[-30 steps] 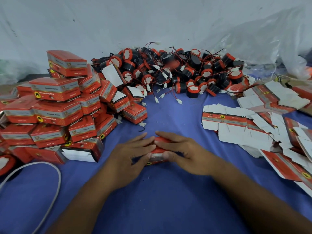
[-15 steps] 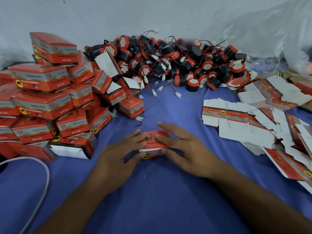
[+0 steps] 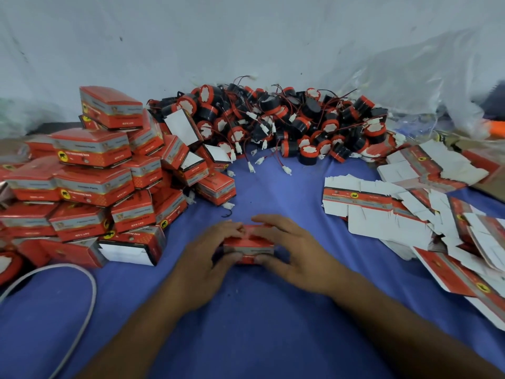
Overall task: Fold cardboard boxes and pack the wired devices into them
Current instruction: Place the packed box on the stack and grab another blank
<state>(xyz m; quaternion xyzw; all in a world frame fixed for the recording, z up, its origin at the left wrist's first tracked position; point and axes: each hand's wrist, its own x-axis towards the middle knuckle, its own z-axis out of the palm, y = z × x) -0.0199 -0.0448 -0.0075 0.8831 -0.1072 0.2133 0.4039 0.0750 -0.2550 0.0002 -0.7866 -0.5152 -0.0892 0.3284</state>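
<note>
Head view: the left hand [image 3: 209, 251] and right hand [image 3: 296, 250] are gripping one small red-and-grey cardboard box [image 3: 248, 243] between them, fingers curling over its top and thumbs pressing its near face, above the blue cloth [image 3: 246, 324]. Left of the fingers, stacked red folded boxes [image 3: 95, 173] are showing "QTY:1PC"; other print is reading as blur. Beyond the fingertips a heap of round black-and-red wired devices [image 3: 287, 124] is lying; right of them, flat unfolded cartons [image 3: 382, 206]. Each pile is defying an exact count.

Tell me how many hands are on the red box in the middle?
2. The left hand grips the red box at its left end; the right hand grips its right end. No other hand shows.
</note>
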